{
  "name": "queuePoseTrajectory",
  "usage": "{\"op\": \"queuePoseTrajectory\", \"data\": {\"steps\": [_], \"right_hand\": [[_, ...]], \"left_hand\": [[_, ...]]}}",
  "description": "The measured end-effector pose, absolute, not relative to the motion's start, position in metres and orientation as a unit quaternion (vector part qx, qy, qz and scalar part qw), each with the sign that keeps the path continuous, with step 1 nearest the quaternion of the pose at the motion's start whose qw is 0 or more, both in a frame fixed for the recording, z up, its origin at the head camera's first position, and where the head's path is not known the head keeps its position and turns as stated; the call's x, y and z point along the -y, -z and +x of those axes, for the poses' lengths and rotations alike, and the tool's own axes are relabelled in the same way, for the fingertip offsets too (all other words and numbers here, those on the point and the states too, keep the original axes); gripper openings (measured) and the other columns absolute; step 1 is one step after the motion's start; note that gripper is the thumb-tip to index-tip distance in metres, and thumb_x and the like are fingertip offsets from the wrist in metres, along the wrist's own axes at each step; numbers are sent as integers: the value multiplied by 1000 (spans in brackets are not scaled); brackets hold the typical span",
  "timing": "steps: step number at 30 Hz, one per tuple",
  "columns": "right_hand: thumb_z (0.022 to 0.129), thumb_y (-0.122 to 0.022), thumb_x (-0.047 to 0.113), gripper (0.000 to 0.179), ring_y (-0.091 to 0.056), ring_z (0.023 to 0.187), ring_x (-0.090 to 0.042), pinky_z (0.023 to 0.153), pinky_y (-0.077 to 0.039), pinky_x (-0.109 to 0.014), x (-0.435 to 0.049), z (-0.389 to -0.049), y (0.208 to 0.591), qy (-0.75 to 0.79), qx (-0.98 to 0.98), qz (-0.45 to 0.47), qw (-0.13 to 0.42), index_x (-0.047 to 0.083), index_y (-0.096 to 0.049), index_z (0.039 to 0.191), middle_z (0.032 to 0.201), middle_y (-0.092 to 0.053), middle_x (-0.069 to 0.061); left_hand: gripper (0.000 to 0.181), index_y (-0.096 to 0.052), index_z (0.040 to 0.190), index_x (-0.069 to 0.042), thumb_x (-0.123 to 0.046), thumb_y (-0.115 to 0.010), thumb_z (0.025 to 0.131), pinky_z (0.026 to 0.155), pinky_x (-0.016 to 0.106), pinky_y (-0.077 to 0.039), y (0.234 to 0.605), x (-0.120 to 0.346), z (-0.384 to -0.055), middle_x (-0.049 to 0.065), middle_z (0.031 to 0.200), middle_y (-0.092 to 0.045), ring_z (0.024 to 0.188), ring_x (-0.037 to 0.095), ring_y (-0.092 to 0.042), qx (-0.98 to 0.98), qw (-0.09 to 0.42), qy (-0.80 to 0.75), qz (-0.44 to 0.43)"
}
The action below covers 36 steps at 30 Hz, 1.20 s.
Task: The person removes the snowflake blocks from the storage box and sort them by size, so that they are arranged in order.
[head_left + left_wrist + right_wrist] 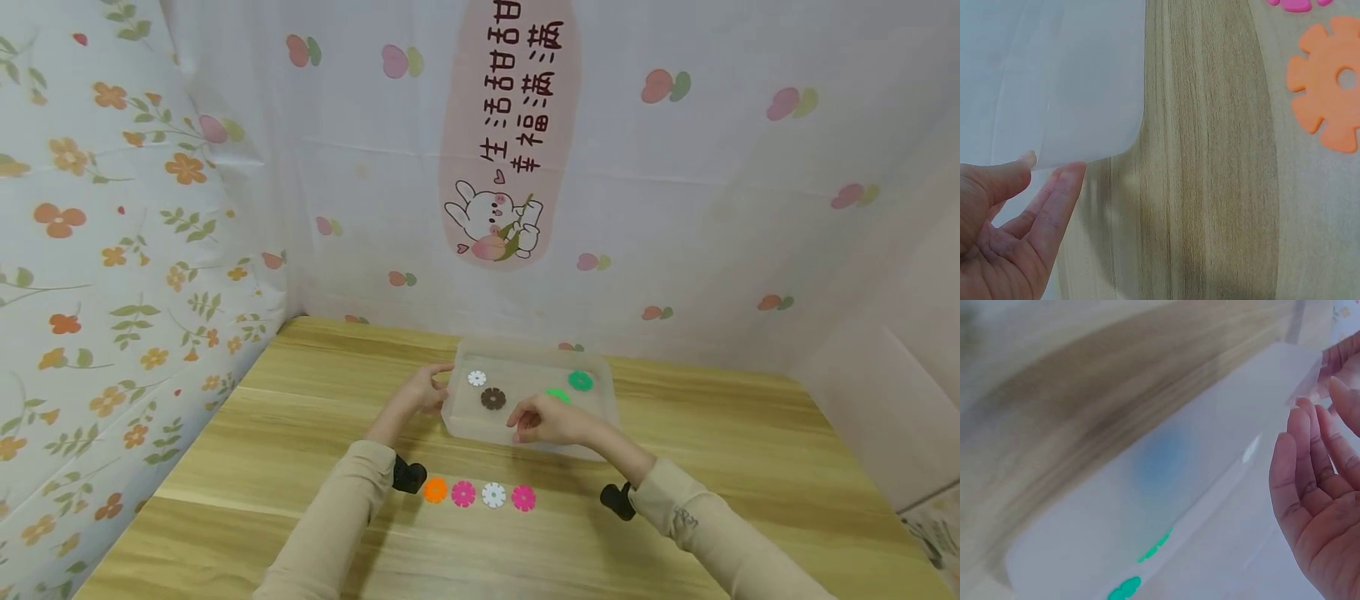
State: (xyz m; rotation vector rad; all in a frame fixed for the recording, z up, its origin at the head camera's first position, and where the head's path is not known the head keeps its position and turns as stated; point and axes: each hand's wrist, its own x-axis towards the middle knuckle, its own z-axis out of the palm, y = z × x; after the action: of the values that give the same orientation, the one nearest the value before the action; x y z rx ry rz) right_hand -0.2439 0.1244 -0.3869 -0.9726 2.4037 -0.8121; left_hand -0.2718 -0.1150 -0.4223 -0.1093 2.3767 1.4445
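A translucent white plastic box (480, 430) stands on the wooden table. In it lie a white snowflake disc (477, 373), a brown snowflake disc (487, 398), a light green snowflake disc (557, 392) and a darker green one (581, 375). My left hand (423, 390) pinches the box's left end between thumb and fingers (1063, 194). Over the front of the box hovers my right hand (551, 419), its fingers (1284, 469) loosely bent with nothing between them. A blurred blue shape (1160, 456) shows through the box wall in the right wrist view.
In front of the box, a row runs across the table: an orange disc (441, 483), a pink disc (463, 484), a white disc (493, 486) and another pink disc (523, 488). Patterned cloth (360, 208) hangs behind the table and along its left side.
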Motion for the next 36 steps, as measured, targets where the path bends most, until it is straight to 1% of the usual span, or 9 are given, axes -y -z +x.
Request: {"op": "queuePoseTrajectory", "data": {"steps": [3, 10, 13, 20, 25, 31, 36], "right_hand": [[84, -63, 6, 18, -53, 72, -5, 64, -47, -15, -121, -251, 387, 293, -866, -346, 211, -6, -63, 98, 80, -63, -6], [84, -63, 6, 18, -52, 71, -8, 63, -47, -17, -111, -268, 386, 281, -871, -352, 198, -5, -64, 97, 80, -63, -7], [83, -64, 5, 18, -54, 73, -10, 64, -48, -18, -106, -276, 387, 272, -872, -360, 190, -6, -64, 97, 81, -63, -9], [81, -67, 7, 18, -59, 78, -15, 67, -50, -20, -94, -293, 388, 259, -886, -342, 178, -5, -64, 95, 84, -64, -10], [80, -67, 5, 20, -59, 76, -15, 64, -49, -20, -85, -302, 388, 258, -888, -339, 175, -7, -64, 96, 83, -66, -12], [79, -66, 1, 21, -58, 75, -16, 64, -48, -20, -76, -318, 392, 254, -889, -337, 177, -11, -62, 97, 83, -65, -16], [76, -64, -3, 20, -57, 73, -16, 62, -48, -20, -71, -333, 401, 250, -891, -340, 166, -11, -62, 94, 81, -64, -16]], "left_hand": [[54, -34, 141, -11, 4, -48, 91, 70, 34, -57, 422, 115, -271, 24, 120, -55, 94, 31, -63, -838, 177, -515, -37], [54, -35, 140, -10, 3, -49, 90, 69, 34, -57, 424, 117, -270, 24, 119, -57, 94, 30, -64, -840, 171, -514, -36], [54, -35, 141, -10, 4, -49, 90, 69, 34, -57, 424, 116, -270, 24, 120, -56, 94, 31, -64, -837, 173, -518, -37], [53, -36, 140, -12, 3, -49, 91, 68, 34, -57, 424, 115, -270, 23, 118, -58, 92, 30, -64, -835, 170, -522, -41], [53, -36, 140, -10, 4, -49, 90, 67, 34, -57, 426, 116, -270, 23, 115, -59, 89, 30, -65, -834, 166, -525, -32], [53, -37, 140, -10, 5, -48, 90, 69, 36, -57, 427, 117, -270, 24, 115, -59, 91, 31, -65, -834, 163, -526, -31], [52, -38, 139, -11, 3, -49, 90, 66, 33, -57, 426, 118, -270, 23, 114, -60, 90, 30, -65, -838, 161, -521, -30]]}}
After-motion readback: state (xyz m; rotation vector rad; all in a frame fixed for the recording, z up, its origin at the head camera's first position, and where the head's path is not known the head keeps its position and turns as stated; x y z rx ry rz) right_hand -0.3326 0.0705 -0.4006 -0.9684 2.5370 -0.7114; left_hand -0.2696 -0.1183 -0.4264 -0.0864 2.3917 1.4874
